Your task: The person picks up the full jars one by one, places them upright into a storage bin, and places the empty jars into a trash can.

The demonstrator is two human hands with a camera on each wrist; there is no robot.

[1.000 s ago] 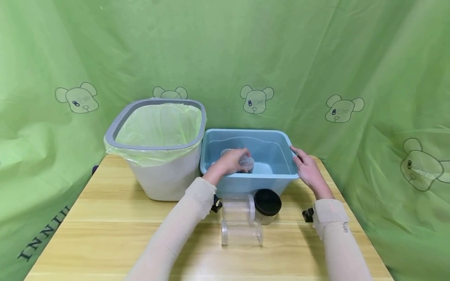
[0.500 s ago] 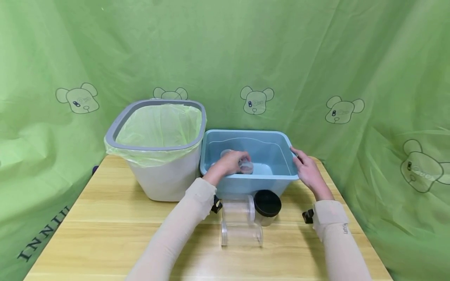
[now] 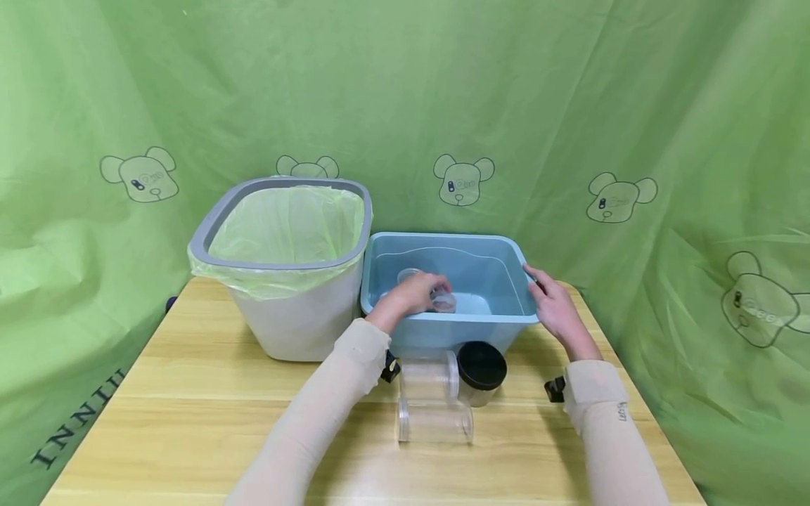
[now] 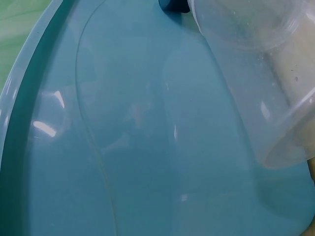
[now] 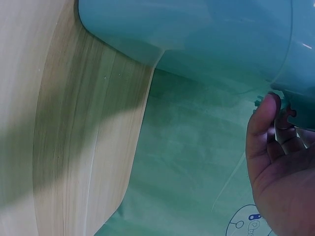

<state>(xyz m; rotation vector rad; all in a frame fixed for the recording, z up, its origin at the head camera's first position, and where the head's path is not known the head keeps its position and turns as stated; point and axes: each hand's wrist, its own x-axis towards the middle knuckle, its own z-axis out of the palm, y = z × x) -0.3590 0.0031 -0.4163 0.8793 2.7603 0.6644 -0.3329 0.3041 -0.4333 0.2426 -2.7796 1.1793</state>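
My left hand reaches over the near rim into a blue plastic basin. Its fingers are curled at a small clear plastic jar low inside, partly hidden by the hand. Behind the fingers, another clear jar shows its round end. At the basin's right side, my right hand grips the rim; in the right wrist view the thumb presses against the blue wall. The left wrist view shows only the basin's outside wall and a clear jar, no hand.
Two clear jars lie on their sides before the basin, one nearer and one farther. Beside them stands a black-lidded jar. A lined waste bin touches the basin's left side. Green printed cloth hangs behind the wooden table.
My left hand has sunk slightly deeper into the basin, and the small jar at its fingers sits a little lower. The right hand keeps its place on the rim.
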